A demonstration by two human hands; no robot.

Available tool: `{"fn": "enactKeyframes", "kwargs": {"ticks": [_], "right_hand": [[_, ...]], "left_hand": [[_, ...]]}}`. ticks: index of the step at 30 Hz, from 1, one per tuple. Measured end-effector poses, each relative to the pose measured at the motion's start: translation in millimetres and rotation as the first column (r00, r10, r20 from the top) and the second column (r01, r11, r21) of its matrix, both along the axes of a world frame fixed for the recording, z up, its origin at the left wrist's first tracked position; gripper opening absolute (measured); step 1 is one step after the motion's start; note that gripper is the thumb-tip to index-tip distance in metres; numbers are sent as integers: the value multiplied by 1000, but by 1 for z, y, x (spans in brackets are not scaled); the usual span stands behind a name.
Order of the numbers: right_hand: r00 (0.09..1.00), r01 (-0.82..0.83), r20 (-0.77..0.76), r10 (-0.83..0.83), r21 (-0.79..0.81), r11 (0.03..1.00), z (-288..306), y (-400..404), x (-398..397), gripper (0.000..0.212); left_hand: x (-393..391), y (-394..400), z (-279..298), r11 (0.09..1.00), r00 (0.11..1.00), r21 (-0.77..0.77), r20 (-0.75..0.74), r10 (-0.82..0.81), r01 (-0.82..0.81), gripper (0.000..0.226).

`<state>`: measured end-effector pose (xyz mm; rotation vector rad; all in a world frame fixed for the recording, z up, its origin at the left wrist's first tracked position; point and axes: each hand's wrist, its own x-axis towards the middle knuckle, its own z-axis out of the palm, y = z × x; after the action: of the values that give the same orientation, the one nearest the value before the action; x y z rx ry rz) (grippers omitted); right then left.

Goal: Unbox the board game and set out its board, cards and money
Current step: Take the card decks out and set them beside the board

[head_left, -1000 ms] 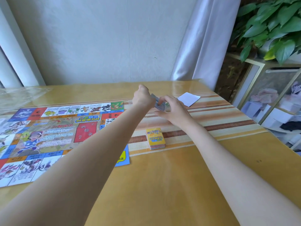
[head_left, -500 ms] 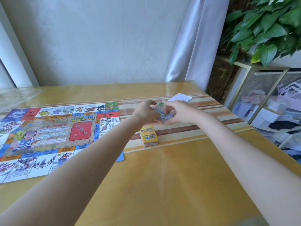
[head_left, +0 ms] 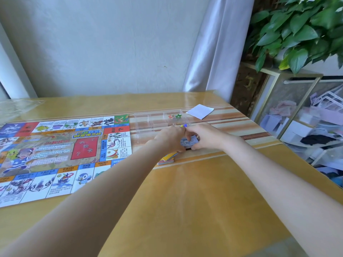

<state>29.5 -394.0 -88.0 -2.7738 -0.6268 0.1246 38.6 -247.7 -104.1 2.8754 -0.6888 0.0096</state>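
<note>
Both hands meet over the striped table runner — the left hand (head_left: 171, 139) and right hand (head_left: 206, 137) each pinch a thin bluish wad of paper money (head_left: 189, 141) with curled fingers. The glossy, colourful paper game board (head_left: 61, 153) lies flat at left; a yellow-topped card stack (head_left: 167, 158) sits just below the hands, a clear plastic compartment tray (head_left: 148, 121) behind.

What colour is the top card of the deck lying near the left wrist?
Yellow, with a blue edge; the card deck shows only in the head view, partly hidden by the left hand.
</note>
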Motion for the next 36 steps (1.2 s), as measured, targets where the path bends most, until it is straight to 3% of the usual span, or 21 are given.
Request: {"fn": "enactKeyframes", "kwargs": {"ticks": [11, 15, 18, 21, 26, 29, 32, 36], "right_hand": [[999, -4, -35, -1, -118, 993, -3, -5, 11, 26], [999, 19, -36, -26, -178, 984, -1, -3, 11, 23], [999, 32, -31, -39, -208, 978, 3, -4, 10, 21], [998, 55, 8, -54, -176, 983, 14, -3, 5, 18], [996, 59, 56, -66, 124, 991, 34, 29, -11, 8], [999, 44, -6, -44, 1, 999, 25, 54, -20, 11], [998, 58, -17, -60, -113, 992, 12, 65, -26, 18], [995, 87, -39, -88, -26, 996, 7, 66, -29, 17]], "left_hand": [[6, -9, -6, 1000, 999, 23, -37, -11, 12, 37], [1, -1, 3, 998, 999, -50, -28, -28, 26, 40], [-3, 16, 18, 978, 999, -203, 1, 41, -40, 32], [-7, 38, 30, 959, 987, -235, 3, 162, -157, 23], [-17, 66, 26, 938, 942, -168, -203, 269, -304, 17], [-20, 70, 17, 888, 882, -255, -388, 268, -382, 14], [-25, 65, 12, 863, 864, -307, -441, 244, -400, 6], [-23, 60, 11, 872, 875, -295, -413, 252, -390, 10]]}}
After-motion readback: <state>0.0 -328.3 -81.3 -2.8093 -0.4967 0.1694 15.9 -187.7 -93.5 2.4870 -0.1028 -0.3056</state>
